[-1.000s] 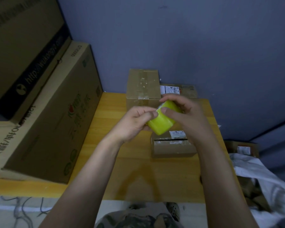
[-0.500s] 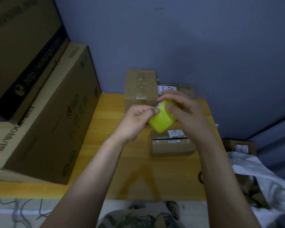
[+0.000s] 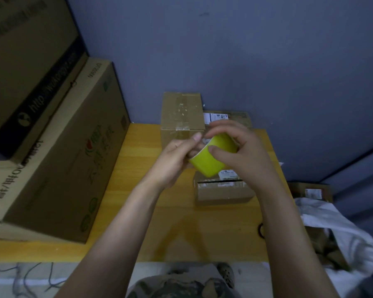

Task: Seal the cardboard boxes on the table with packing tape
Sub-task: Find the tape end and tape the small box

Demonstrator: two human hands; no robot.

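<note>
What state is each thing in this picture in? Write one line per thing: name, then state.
tape roll: held in both hands above the table
right hand: grips the tape roll
left hand: pinches at the roll's rim
tall box: upright, top taped shut
small box: lying flat, dark gap along its top
large printed box: closed

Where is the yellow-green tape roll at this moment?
In the head view, the tape roll is near centre, held between the left hand and the right hand, over the small cardboard box on the wooden table.
</note>
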